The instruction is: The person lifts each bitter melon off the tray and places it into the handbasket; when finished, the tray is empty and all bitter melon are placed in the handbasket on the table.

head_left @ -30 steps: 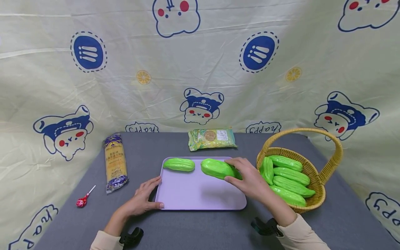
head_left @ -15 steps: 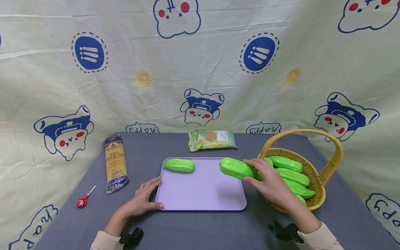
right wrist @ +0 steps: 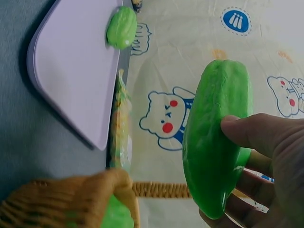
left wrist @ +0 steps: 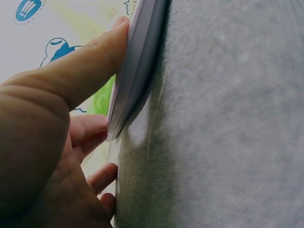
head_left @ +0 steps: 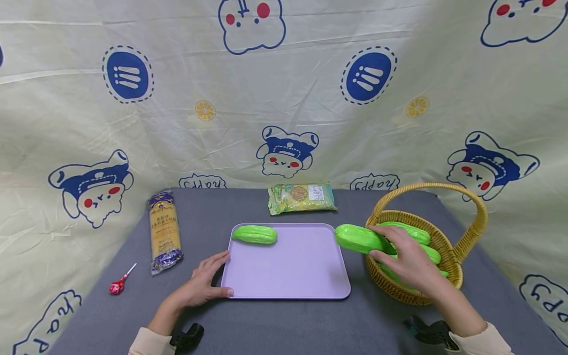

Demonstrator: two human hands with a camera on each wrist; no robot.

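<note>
My right hand point(head_left: 406, 256) holds a bright green, ribbed cucumber point(head_left: 358, 238) between thumb and fingers, raised at the left rim of the wicker basket point(head_left: 390, 291). In the right wrist view the held cucumber point(right wrist: 216, 137) points upward, thumb on its near side and fingers behind. More green cucumbers point(head_left: 410, 230) lie in the basket, partly hidden by the hand. Another cucumber point(head_left: 255, 234) lies at the far left of the lilac tray point(head_left: 288, 271). My left hand point(head_left: 201, 282) rests at the tray's left edge. Its thumb and fingertips touch the rim point(left wrist: 130, 71), not curled round it.
A yellow-green packet point(head_left: 301, 198) lies behind the tray. To the left are a long pasta-like packet point(head_left: 163, 229) and a red lollipop point(head_left: 117, 286). The basket's tall handle point(head_left: 471, 231) arches over it. A printed cloth point(head_left: 284, 113) hangs behind the grey tabletop point(head_left: 275, 325).
My right hand has carried the cucumber rightward, from above the tray to the basket's left rim. The left hand and the tray have stayed in place.
</note>
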